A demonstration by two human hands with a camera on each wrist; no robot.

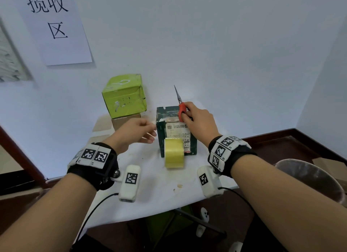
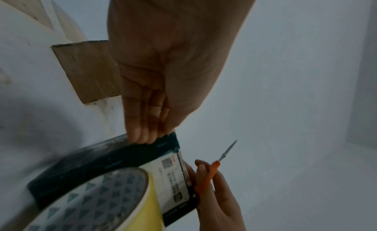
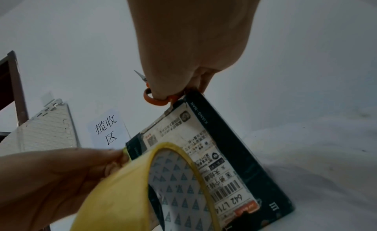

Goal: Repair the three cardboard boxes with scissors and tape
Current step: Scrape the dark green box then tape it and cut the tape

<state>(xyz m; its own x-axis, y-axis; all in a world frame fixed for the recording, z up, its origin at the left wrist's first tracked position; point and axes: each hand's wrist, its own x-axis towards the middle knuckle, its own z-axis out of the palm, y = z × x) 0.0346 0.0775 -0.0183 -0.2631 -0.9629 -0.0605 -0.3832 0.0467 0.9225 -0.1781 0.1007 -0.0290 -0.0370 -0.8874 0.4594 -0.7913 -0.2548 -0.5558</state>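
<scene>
A dark green box point(image 1: 161, 137) with a shipping label stands at mid table. Leaning against its front on edge is a yellow tape roll point(image 1: 174, 152). My right hand point(image 1: 197, 118) rests at the box's top and grips red-handled scissors point(image 1: 181, 109), blades together and pointing up. My left hand point(image 1: 139, 129) is at the box's upper left edge, its straight fingers point(image 2: 140, 134) touching that edge. In the right wrist view a small yellow bit shows at those fingertips point(image 3: 114, 154). Behind, a light green box point(image 1: 124, 95) sits on a brown cardboard box point(image 1: 124, 120).
The white table point(image 1: 154, 191) ends close in front of me and stands against a white wall. A paper sign point(image 1: 56, 26) hangs at upper left. A round bin point(image 1: 309, 176) stands low on the right, beyond the table's edge.
</scene>
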